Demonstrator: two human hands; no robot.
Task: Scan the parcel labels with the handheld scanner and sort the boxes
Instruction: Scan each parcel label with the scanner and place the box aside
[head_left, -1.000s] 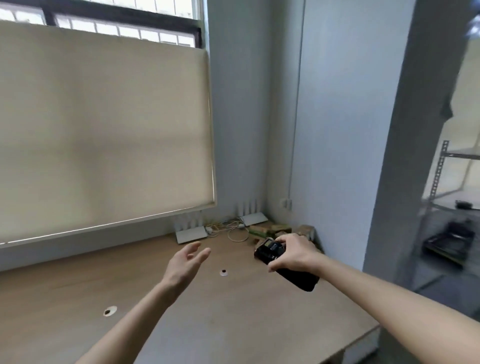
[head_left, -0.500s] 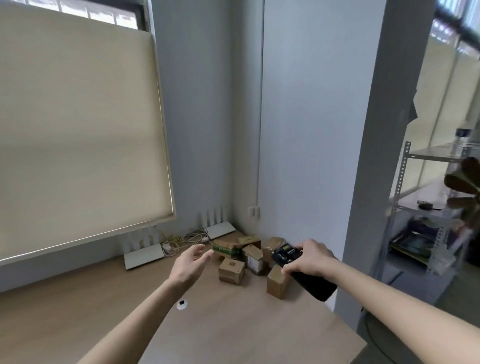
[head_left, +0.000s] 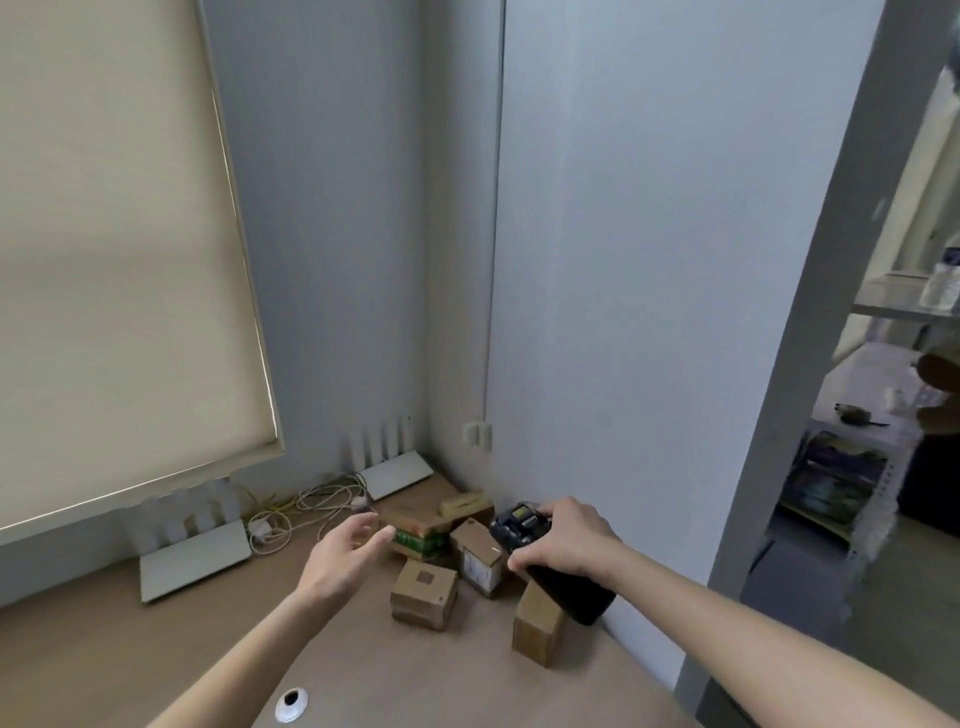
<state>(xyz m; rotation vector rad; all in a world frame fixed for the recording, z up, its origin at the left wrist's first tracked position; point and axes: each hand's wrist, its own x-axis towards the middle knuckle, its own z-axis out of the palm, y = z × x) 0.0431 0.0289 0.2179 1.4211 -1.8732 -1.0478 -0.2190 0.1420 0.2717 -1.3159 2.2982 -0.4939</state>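
A black handheld scanner (head_left: 550, 558) hangs tilted over the desk corner, small screen end pointing toward the wall, thick dark body sloping down to the right. Below it stand several small brown cardboard boxes. One square box (head_left: 424, 598) sits nearest, a second (head_left: 479, 555) leans with a white label showing (print too small to read), a tall one (head_left: 536, 627) stands right, and a green-printed box (head_left: 418, 536) lies behind.

A big cream blind (head_left: 114, 249) fills the upper left. Grey walls (head_left: 623, 260) meet in a corner above the brown desk (head_left: 104, 654). Metal shelves (head_left: 904, 306) stand at the right.
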